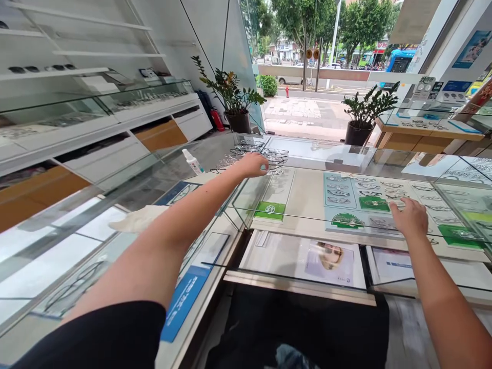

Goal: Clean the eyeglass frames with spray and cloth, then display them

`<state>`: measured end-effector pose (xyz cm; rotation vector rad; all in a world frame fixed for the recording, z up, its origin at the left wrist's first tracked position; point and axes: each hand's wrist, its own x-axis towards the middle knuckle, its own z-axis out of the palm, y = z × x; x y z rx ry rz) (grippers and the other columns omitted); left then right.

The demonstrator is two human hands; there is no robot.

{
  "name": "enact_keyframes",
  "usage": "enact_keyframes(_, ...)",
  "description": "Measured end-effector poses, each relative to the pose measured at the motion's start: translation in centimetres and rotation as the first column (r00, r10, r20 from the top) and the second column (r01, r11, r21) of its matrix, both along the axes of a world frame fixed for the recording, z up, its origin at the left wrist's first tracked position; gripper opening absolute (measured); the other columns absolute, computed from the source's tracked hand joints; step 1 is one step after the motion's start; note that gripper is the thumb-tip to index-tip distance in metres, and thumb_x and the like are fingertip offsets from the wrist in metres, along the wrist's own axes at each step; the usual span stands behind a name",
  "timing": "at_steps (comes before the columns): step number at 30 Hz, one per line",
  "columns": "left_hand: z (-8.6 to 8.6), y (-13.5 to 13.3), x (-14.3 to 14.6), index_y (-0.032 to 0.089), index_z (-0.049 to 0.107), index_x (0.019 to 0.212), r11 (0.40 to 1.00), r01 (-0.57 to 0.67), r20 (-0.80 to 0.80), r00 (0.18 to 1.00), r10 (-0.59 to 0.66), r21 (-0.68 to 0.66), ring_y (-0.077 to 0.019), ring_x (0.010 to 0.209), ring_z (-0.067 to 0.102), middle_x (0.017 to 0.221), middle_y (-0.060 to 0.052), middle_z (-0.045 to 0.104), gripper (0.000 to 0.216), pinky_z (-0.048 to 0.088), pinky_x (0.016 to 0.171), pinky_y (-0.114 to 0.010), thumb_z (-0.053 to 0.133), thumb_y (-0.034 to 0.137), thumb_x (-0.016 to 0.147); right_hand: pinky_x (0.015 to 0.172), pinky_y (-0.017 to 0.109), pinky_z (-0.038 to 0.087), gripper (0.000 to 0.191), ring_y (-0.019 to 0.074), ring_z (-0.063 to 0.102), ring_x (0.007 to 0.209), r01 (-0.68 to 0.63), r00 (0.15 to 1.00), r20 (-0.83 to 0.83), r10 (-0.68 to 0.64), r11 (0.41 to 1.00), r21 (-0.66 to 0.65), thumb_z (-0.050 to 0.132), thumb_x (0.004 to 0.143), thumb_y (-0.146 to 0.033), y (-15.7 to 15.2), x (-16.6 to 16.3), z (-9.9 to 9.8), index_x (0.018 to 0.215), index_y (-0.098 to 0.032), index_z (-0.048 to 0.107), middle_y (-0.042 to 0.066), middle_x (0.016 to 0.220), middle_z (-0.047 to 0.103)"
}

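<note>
My left hand (254,164) reaches far forward over several pairs of eyeglasses (277,154) at the back left of the glass counter. Its fingers curl downward and look closed; what they hold, if anything, is hidden behind the hand. My right hand (411,217) is at the right, fingers apart and holding nothing, at the glass top above rows of displayed eyeglasses (338,193). Whether it touches the glass is unclear. A white spray bottle (192,162) stands left of my left hand. Beside my left forearm lies a pale cloth (134,219).
Below me is a display drawer (282,256) with a picture card. A blue-edged card (188,297) lies inside the left case. Two potted plants (238,115) stand beyond the counter near the glass front. Another display case (146,102) runs along the left wall.
</note>
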<state>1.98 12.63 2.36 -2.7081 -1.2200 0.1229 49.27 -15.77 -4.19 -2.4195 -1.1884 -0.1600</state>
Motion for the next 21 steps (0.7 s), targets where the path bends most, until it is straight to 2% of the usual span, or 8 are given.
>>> enact_keyframes(4,-0.6,1.1,0.5,0.021,0.077,0.099,1.000,-0.020,-0.019,1.000,0.019,-0.016,-0.0307,0.117,0.060,0.115,-0.010,0.077,0.027,0.043,0.102,-0.041,0.058,0.036,0.086,0.109,0.055,0.043,0.057,0.0426,0.053,0.129,0.028,0.999,-0.015,-0.028,1.000,-0.008,0.050,0.090,-0.047,0.0,-0.4,0.1,0.129,-0.008,0.066,0.025,0.137,0.064)
enact_keyframes(8,-1.2,1.4,1.0,0.020,0.078,0.097,0.999,-0.031,-0.023,0.999,0.031,-0.015,-0.0329,0.119,0.058,0.118,-0.012,0.076,0.028,0.041,0.102,-0.044,0.058,0.035,0.087,0.108,0.056,0.043,0.057,0.0436,0.053,0.128,0.032,0.999,-0.020,-0.032,0.999,-0.002,0.052,0.090,-0.045,0.1,-0.6,0.1,0.130,-0.006,0.065,0.026,0.137,0.064)
enact_keyframes(13,-1.6,0.9,1.5,0.019,0.077,0.092,0.997,-0.073,-0.013,0.997,0.073,0.001,-0.0353,0.119,0.056,0.112,-0.013,0.076,0.026,0.039,0.102,-0.047,0.059,0.036,0.086,0.108,0.054,0.044,0.050,0.0399,0.054,0.125,0.034,0.999,-0.009,-0.034,0.999,0.028,0.053,0.089,-0.042,0.2,-0.5,-0.2,0.126,-0.011,0.067,0.022,0.133,0.066)
enact_keyframes(17,-1.2,-0.1,1.4,0.020,0.075,0.084,0.996,-0.093,-0.013,0.996,0.093,-0.017,-0.0350,0.116,0.057,0.101,-0.012,0.077,0.023,0.040,0.102,-0.047,0.062,0.038,0.081,0.108,0.053,0.043,0.050,0.0383,0.054,0.125,0.033,0.999,-0.015,-0.033,0.999,0.007,0.052,0.090,-0.041,0.3,-0.6,0.0,0.127,-0.010,0.067,0.022,0.135,0.066)
enact_keyframes(21,-0.1,-2.0,0.6,0.021,0.073,0.078,0.993,-0.096,-0.021,0.995,0.094,-0.074,-0.0331,0.111,0.060,0.090,-0.009,0.077,0.019,0.042,0.099,-0.045,0.062,0.037,0.077,0.108,0.053,0.043,0.052,0.0384,0.054,0.126,0.030,0.999,-0.018,-0.030,1.000,-0.003,0.051,0.090,-0.040,0.3,-0.8,0.3,0.128,-0.009,0.066,0.023,0.136,0.065)
